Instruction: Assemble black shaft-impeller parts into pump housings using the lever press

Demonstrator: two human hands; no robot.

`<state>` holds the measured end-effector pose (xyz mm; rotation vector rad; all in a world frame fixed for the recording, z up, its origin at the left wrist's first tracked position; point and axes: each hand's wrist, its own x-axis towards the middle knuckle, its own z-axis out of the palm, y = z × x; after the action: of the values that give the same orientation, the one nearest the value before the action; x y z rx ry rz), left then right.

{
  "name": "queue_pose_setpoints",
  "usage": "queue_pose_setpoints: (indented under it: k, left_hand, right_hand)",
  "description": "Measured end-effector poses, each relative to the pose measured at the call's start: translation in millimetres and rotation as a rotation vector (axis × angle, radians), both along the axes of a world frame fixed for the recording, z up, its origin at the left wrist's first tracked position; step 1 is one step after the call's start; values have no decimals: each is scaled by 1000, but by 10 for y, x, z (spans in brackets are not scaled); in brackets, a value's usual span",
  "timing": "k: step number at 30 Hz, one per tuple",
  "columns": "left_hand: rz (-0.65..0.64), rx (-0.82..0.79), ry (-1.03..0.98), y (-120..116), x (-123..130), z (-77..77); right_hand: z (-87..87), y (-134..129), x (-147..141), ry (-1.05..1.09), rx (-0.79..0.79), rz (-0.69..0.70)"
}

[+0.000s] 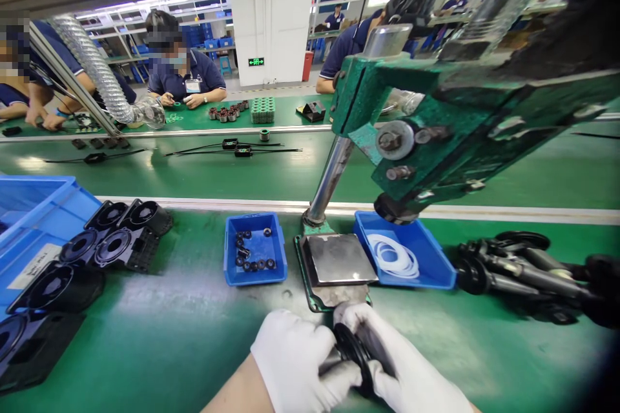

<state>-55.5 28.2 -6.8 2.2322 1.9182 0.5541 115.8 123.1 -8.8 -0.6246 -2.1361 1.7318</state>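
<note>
Both hands wear white gloves and meet at the bottom of the view, just in front of the hand press. My left hand [303,361] grips a black disc-shaped part [357,353] from the left, thumb and fingers closed on its grey-black middle. My right hand [404,364] is wrapped round the other side of the same part. Its disc stands tilted on edge between them, and the gloves hide much of it. Beyond the hands lies the press's metal plate [339,259], with the green press head [411,135] above and to the right.
A blue bin [255,279] holds small black rings; another [436,268] holds white rings [394,258]. Black parts [523,277] are piled at right. Black fan housings [121,245] stand left beside a large blue crate [43,206]. Beyond, wired parts [242,150] lie on green surface; co-workers sit opposite.
</note>
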Motion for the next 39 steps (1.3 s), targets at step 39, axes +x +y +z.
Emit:
queue_pose_setpoints:
  k: [39]
  left_hand:
    - [-18,240,88,-43,-34,127]
  right_hand:
    - [-112,-41,-109,155,-196,-72]
